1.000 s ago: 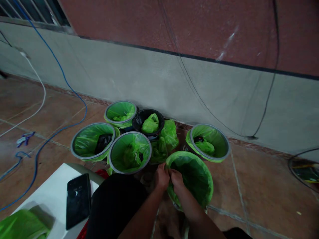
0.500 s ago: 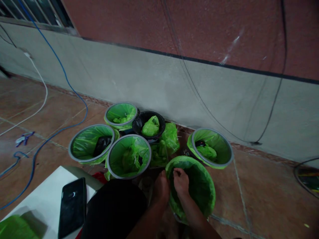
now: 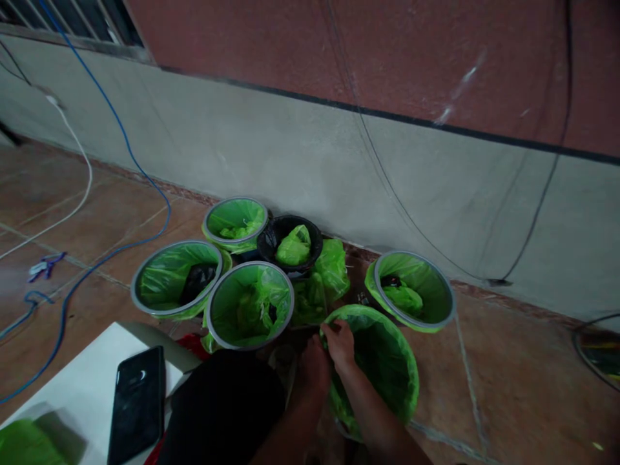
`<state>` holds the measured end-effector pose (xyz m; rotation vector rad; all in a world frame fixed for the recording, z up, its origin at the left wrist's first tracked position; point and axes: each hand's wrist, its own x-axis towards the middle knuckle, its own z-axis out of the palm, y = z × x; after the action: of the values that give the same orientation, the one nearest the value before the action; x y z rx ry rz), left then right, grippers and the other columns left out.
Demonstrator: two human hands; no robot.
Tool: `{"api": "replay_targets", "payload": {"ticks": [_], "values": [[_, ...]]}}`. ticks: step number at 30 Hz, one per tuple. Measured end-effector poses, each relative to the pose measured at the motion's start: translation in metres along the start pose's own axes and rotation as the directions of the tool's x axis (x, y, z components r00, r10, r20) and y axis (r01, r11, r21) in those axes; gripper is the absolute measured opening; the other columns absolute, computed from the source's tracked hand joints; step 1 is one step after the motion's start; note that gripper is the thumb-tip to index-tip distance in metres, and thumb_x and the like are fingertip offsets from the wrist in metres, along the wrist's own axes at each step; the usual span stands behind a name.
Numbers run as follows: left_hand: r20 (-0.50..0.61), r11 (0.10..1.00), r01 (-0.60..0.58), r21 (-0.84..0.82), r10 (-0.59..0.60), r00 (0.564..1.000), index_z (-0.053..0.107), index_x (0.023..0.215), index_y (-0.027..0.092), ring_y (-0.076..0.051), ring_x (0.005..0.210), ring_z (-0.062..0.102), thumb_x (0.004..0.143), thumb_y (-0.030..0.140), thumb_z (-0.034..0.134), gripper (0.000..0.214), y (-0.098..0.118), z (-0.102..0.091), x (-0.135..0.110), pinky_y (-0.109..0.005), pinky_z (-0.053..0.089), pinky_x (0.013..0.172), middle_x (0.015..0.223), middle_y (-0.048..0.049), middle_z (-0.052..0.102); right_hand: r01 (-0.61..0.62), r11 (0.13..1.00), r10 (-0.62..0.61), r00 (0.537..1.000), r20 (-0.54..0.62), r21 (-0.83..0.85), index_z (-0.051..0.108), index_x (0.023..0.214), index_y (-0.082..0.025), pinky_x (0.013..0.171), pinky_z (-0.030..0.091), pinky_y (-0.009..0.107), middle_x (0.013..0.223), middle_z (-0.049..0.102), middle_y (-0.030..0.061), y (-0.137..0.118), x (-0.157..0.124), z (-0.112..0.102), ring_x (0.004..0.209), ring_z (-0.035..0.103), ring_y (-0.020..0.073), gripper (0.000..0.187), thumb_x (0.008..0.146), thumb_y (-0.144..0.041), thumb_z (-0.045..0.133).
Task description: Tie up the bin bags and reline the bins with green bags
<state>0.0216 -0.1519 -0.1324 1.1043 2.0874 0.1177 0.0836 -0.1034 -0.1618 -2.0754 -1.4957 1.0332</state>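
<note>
Fingers of our right hand (image 3: 341,345) pinch the green bag (image 3: 387,365); beside them, whether our left hand (image 3: 314,365) grips, we cannot tell. Likely light, slippery: hold its rim.

No legible lettering, label, brand, number or sign on anything in view.

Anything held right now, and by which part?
Right hand pinches the green bin liner at its left upper edge; left hand is beside it, grip unclear.

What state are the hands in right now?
Left hand: beside the liner; grip cannot be told.
Right hand: closed, seemingly pinching the liner's edge.
</note>
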Motion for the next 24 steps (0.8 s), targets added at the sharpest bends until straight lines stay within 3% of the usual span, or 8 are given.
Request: {"api": "replay_targets", "payload": {"ticks": [4, 6, 8, 10, 12, 17, 19, 24], "values": [[-0.012, 0.999, -0.047, 0.001, 0.047, 0.999, 0.05, 0.133, 0.013, -0.026, 0.106, 0.064, 0.091, 0.029, 0.053, 0.045, 0.003, 0.0, -0.009, -0.031, 0.047, 0.081, 0.121, -0.0174, 0.063, 0.0, 1.0, 0.0, 0.999, -0.033, -0.007, 0.063, 0.105, -0.014, 0.079, 0.051, 0.03, 0.091, 0.072, 0.0107, 0.005, -0.001, -0.025, 0.085, 0.069, 0.0229, 0.038, 0.088, -0.044, 0.048], [-0.09, 0.999, -0.054, 0.009, 0.054, 0.994, 0.039, 0.143, 0.01, -0.03, 0.111, 0.061, 0.087, 0.04, 0.06, 0.067, 0.006, -0.002, -0.014, -0.034, 0.048, 0.085, 0.13, -0.0217, 0.056, 0.068, 0.997, -0.072, 0.992, -0.106, -0.039, 0.063, 0.104, -0.015, 0.082, 0.05, 0.031, 0.094, 0.072, 0.011, 0.007, 0.004, -0.044, 0.087, 0.068, 0.0225, 0.035, 0.092, -0.038, 0.04], [-0.197, 0.997, -0.062, 0.051, 0.071, 0.978, 0.037, 0.146, 0.009, -0.032, 0.114, 0.058, 0.088, 0.044, 0.057, 0.07, 0.011, -0.008, -0.016, -0.038, 0.047, 0.089, 0.137, -0.0237, 0.05, 0.186, 0.976, -0.201, 0.969, -0.141, -0.111, 0.064, 0.104, -0.015, 0.089, 0.048, 0.032, 0.103, 0.07, 0.0123, 0.007, 0.014, -0.064, 0.095, 0.066, 0.0223, 0.032, 0.093, -0.031, 0.039], [-0.282, 0.989, -0.092, 0.113, 0.121, 0.952, 0.041, 0.144, 0.01, -0.033, 0.118, 0.055, 0.092, 0.041, 0.051, 0.061, 0.019, -0.017, -0.013, -0.042, 0.046, 0.093, 0.141, -0.0228, 0.047, 0.327, 0.923, -0.345, 0.937, -0.061, -0.204, 0.065, 0.109, -0.015, 0.096, 0.046, 0.03, 0.115, 0.067, 0.0123, 0.004, 0.027, -0.079, 0.104, 0.063, 0.0211, 0.03, 0.092, -0.024, 0.042], [-0.304, 0.975, -0.154, 0.159, 0.197, 0.932, 0.047, 0.14, 0.013, -0.032, 0.121, 0.053, 0.093, 0.035, 0.049, 0.052, 0.028, -0.026, -0.007, -0.042, 0.044, 0.097, 0.141, -0.0201, 0.048, 0.451, 0.849, -0.438, 0.892, 0.111, -0.276, 0.064, 0.117, -0.016, 0.1, 0.043, 0.028, 0.124, 0.063, 0.0103, -0.002, 0.041, -0.09, 0.11, 0.06, 0.0189, 0.033, 0.09, -0.016, 0.044], [-0.136, 0.952, -0.255, 0.168, 0.279, 0.951, 0.056, 0.128, 0.018, -0.023, 0.107, 0.064, 0.092, 0.019, 0.047, 0.037, 0.049, -0.034, 0.014, -0.029, 0.048, 0.086, 0.125, -0.0137, 0.058, 0.653, 0.659, -0.439, 0.737, 0.514, -0.373, 0.064, 0.119, -0.02, 0.095, 0.045, 0.026, 0.12, 0.064, 0.0075, -0.019, 0.062, -0.094, 0.107, 0.061, 0.0167, 0.039, 0.09, -0.007, 0.042], [-0.062, 0.95, -0.241, 0.2, 0.257, 0.964, 0.059, 0.121, 0.017, -0.023, 0.099, 0.067, 0.092, 0.014, 0.044, 0.033, 0.052, -0.032, 0.022, -0.03, 0.05, 0.079, 0.12, -0.0132, 0.06, 0.688, 0.595, -0.414, 0.705, 0.575, -0.415, 0.067, 0.112, -0.02, 0.09, 0.046, 0.026, 0.112, 0.066, 0.0076, -0.024, 0.066, -0.092, 0.103, 0.062, 0.0169, 0.036, 0.091, -0.008, 0.041], [-0.035, 0.941, -0.183, 0.284, 0.201, 0.979, 0.063, 0.112, 0.016, -0.022, 0.094, 0.07, 0.092, 0.006, 0.033, 0.038, 0.05, -0.027, 0.032, -0.029, 0.052, 0.076, 0.113, -0.0134, 0.062, 0.706, 0.479, -0.37, 0.702, 0.609, -0.523, 0.066, 0.103, -0.016, 0.078, 0.048, 0.027, 0.106, 0.065, 0.0096, -0.027, 0.074, -0.087, 0.093, 0.065, 0.0187, 0.03, 0.089, -0.005, 0.041]]}}
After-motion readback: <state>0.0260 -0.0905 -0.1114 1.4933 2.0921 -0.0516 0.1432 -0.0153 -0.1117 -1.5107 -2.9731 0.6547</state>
